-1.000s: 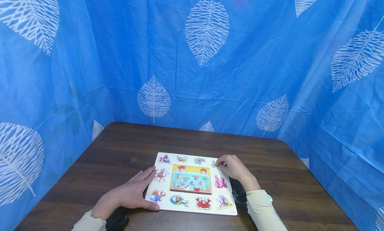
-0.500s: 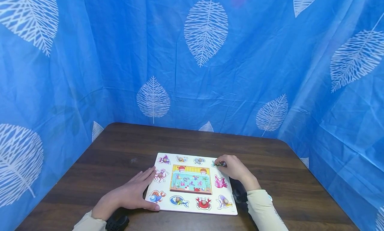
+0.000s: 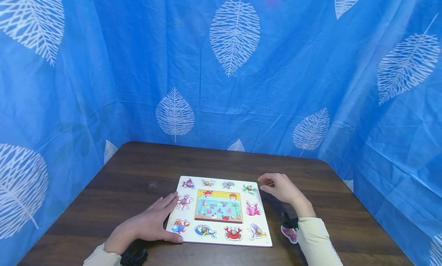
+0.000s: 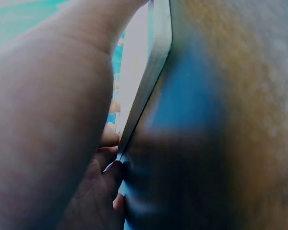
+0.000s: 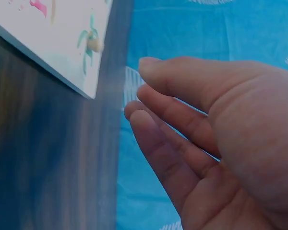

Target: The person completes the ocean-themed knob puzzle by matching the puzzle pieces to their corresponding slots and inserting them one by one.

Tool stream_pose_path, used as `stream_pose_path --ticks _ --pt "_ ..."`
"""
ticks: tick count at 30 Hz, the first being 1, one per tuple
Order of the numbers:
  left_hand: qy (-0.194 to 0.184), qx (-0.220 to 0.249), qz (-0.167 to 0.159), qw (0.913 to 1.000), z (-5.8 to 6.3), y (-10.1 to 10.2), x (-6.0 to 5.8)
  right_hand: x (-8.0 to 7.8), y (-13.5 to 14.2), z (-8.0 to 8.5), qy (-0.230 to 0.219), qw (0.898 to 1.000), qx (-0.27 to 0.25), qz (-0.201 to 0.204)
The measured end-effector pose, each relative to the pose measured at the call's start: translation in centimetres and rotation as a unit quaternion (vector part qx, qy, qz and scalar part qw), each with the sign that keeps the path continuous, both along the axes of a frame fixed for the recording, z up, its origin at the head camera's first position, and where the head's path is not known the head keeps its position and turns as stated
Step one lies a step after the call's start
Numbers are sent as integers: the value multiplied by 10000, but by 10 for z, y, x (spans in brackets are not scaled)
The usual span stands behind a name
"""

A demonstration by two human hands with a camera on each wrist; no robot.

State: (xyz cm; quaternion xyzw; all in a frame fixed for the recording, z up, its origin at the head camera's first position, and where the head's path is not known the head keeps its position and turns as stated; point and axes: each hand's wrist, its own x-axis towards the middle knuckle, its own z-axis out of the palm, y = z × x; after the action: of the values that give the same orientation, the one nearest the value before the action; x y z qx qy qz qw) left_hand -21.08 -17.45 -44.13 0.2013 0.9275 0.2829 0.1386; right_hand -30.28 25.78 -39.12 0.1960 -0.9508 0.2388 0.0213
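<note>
A white peg puzzle board point(image 3: 221, 186) with sea-animal pictures lies flat on the table. My left hand point(image 3: 150, 224) rests along its left edge, fingers spread, thumb at the lower left corner. In the left wrist view the fingertips touch the board's side edge point(image 4: 149, 76). Off the upper right corner hovers my right hand point(image 3: 284, 189), fingers loosely bent, holding nothing. Nearest to it is the green knobbed turtle-like piece point(image 3: 249, 189), sitting in the board's corner. A red crab piece point(image 3: 233, 233) and a striped fish piece point(image 3: 205, 231) lie along the near side.
A pink-purple puzzle piece point(image 3: 289, 234) lies on the dark wooden table point(image 3: 345, 227), partly hidden by the right wrist's black strap point(image 3: 289, 221). Blue curtains point(image 3: 276, 85) with white leaf prints surround the table's back and sides.
My right hand has let go of the green piece and moved right, off the board. The pink-purple piece on the table has come into view. The left hand has stayed in place.
</note>
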Motion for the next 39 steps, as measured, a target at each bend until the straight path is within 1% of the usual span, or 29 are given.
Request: stream_pose_path --ticks 6,18,24,28,30,37,39 --pt "-61 -20 56 10000 1 0 1 1 12 7 -8 9999 -25 169" --pt "-63 -44 35 10000 2 1 -1 4 25 7 -283 9996 -11 76" --pt "1 -10 -8 10000 3 0 -1 9 31 11 -355 9992 85 165" --pt "3 -15 14 10000 3 0 -1 12 35 13 -512 9983 181 217" --pt "-8 -18 27 10000 3 0 -1 14 38 13 -611 9976 211 254" --pt "8 -22 18 10000 2 1 -1 20 50 12 -871 9939 290 615" --pt "17 -33 7 10000 2 1 -1 22 54 11 -953 9928 324 651"
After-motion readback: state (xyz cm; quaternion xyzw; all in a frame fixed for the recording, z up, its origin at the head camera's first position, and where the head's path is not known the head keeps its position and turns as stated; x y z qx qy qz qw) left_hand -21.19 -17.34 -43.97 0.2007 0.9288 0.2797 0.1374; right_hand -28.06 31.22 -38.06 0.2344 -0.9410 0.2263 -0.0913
